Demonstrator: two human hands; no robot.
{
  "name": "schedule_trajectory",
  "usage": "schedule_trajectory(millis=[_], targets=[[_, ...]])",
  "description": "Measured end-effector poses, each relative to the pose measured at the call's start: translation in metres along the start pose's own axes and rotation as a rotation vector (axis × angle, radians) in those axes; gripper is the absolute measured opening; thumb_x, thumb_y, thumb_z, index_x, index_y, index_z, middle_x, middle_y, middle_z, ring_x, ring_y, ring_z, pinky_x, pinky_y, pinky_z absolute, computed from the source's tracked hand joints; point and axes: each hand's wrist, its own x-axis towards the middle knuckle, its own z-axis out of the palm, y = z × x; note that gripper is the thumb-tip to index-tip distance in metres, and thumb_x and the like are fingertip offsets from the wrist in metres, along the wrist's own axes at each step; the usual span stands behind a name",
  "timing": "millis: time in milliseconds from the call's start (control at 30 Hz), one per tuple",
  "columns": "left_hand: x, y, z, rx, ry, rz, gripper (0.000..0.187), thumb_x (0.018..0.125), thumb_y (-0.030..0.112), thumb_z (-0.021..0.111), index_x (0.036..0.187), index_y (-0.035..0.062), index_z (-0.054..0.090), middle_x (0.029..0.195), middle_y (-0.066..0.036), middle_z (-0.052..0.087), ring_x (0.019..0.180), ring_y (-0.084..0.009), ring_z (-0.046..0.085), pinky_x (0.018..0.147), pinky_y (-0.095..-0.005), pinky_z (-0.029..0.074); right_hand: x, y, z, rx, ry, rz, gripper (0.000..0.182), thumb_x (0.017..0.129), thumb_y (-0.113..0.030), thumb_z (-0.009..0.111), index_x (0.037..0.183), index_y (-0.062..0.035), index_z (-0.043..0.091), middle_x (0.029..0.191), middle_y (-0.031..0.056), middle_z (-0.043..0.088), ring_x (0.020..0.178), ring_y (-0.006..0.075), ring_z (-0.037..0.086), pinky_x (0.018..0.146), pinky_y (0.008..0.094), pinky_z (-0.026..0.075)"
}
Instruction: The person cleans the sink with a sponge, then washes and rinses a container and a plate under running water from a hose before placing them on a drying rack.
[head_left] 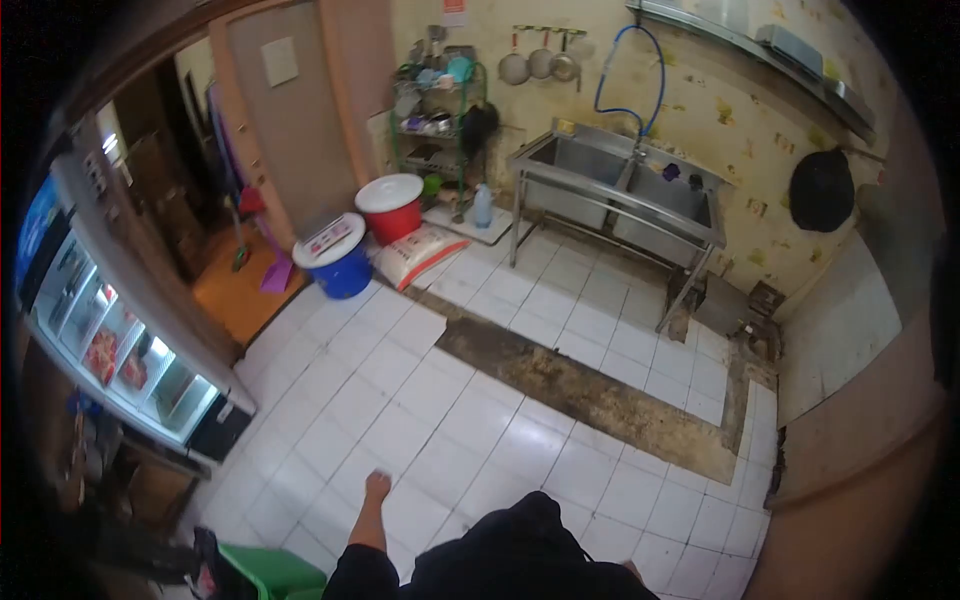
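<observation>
Below the middle of the head view, my left hand (377, 485) hangs over the white tiled floor (430, 400), small in the picture, its fingers curled in and nothing visible in them. It touches no object. Only a sliver of my right hand or wrist (632, 570) shows at the bottom edge, beside my dark clothing; its fingers are hidden. Left of my left arm is a green bin (270, 570).
A lit display fridge (130, 350) stands at the left near an open doorway. Ahead are a blue bucket (343, 272), red bucket (392, 218), filled sack (418, 255), green rack (440, 130) and steel double sink (620, 185). A rough, untiled strip (580, 395) crosses the floor.
</observation>
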Motion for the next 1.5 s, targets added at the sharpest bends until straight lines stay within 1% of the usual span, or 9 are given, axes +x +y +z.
schedule_trajectory(millis=[300,467,500,533,733,867,933,1067,1500], targets=[[0.417,0.431,-0.18,-0.986,0.071,0.531,0.016,0.086,0.017,0.052,0.091,0.0036,0.059,0.083,-0.011,0.061,0.077,-0.0181,0.056,0.069,-0.0273,0.044,0.109,0.219,-0.218,0.664,0.193,0.638,0.032,0.072,-0.03,0.053,0.09,-0.005,0.061,0.092,0.0187,0.061,0.09,0.0339,0.056,0.078,0.0427,0.045],[0.444,0.351,-0.03,-0.492,-0.109,0.048,0.04,0.08,0.037,0.054,0.091,-0.0004,0.06,0.092,-0.023,0.06,0.088,-0.0413,0.055,0.075,-0.0454,0.045,0.286,0.337,-0.472,0.17,1.056,0.229,0.032,0.069,-0.031,0.06,0.087,-0.0042,0.063,0.095,0.0155,0.062,0.09,0.0304,0.058,0.076,0.0416,0.046],[0.44,0.305,0.013,-0.343,-0.245,0.151,0.034,0.077,0.035,0.057,0.087,0.0024,0.062,0.089,-0.021,0.062,0.087,-0.0374,0.058,0.072,-0.0441,0.047,0.294,0.318,-0.568,1.199,1.126,0.098,0.032,0.071,-0.03,0.061,0.089,-0.0032,0.063,0.099,0.0138,0.061,0.089,0.0314,0.058,0.076,0.041,0.047],[0.418,0.305,0.001,0.052,-0.337,0.355,0.024,0.076,0.028,0.058,0.084,0.0072,0.065,0.087,-0.018,0.063,0.089,-0.0312,0.06,0.069,-0.0412,0.049,0.302,0.322,-0.65,0.922,1.198,-0.051,0.029,0.071,-0.029,0.063,0.084,-0.0031,0.064,0.093,0.0147,0.062,0.086,0.0304,0.059,0.073,0.038,0.048],[0.483,0.34,-0.017,0.197,-0.96,0.196,0.028,0.078,0.026,0.052,0.093,0.0067,0.063,0.101,-0.016,0.06,0.096,-0.0293,0.058,0.075,-0.0418,0.048,0.356,0.322,-0.932,1.188,0.847,-0.058,0.042,0.088,-0.036,0.047,0.07,-0.003,0.065,0.049,0.0066,0.054,0.043,0.0127,0.051,0.045,0.0273,0.041],[0.641,0.408,-0.013,0.202,-0.714,0.286,0.031,0.079,0.025,0.048,0.099,0.0064,0.062,0.11,-0.014,0.058,0.101,-0.0281,0.056,0.079,-0.0422,0.048,0.416,0.403,-1.02,1.398,0.929,-0.085,0.038,0.09,-0.034,0.048,0.073,-0.0043,0.064,0.05,0.0025,0.051,0.043,0.0077,0.047,0.042,0.0224,0.038],[0.81,0.53,-0.078,-0.19,-0.334,-0.172,0.031,0.078,0.026,0.048,0.096,0.0037,0.061,0.104,-0.021,0.057,0.097,-0.0327,0.055,0.079,-0.043,0.046,0.438,0.449,-1.058,1.466,1.077,-0.207,0.019,0.088,-0.021,0.051,0.088,-0.0045,0.059,0.062,0.0034,0.056,0.051,0.0087,0.051,0.045,0.0222,0.04],[1.047,0.729,-0.183,-0.775,0.373,0.317,0.02,0.08,0.012,0.055,0.094,-0.0023,0.058,0.091,-0.017,0.06,0.082,-0.0262,0.058,0.071,-0.0335,0.045,0.471,0.545,-1.16,1.416,1.216,-0.173,0.014,0.086,-0.013,0.051,0.099,-0.0072,0.054,0.077,0.0035,0.058,0.058,0.0091,0.053,0.05,0.0215,0.042],[1.18,1.064,-0.289,-1.642,-0.369,0.009,0.022,0.087,0.02,0.05,0.099,0.0043,0.059,0.088,-0.004,0.059,0.079,-0.0142,0.057,0.073,-0.0253,0.044,0.708,0.774,-1.49,0.599,1.639,0.123,0.05,0.075,-0.015,0.057,0.121,0.0007,0.045,0.122,0.0222,0.045,0.112,0.0369,0.045,0.092,0.0413,0.039]])
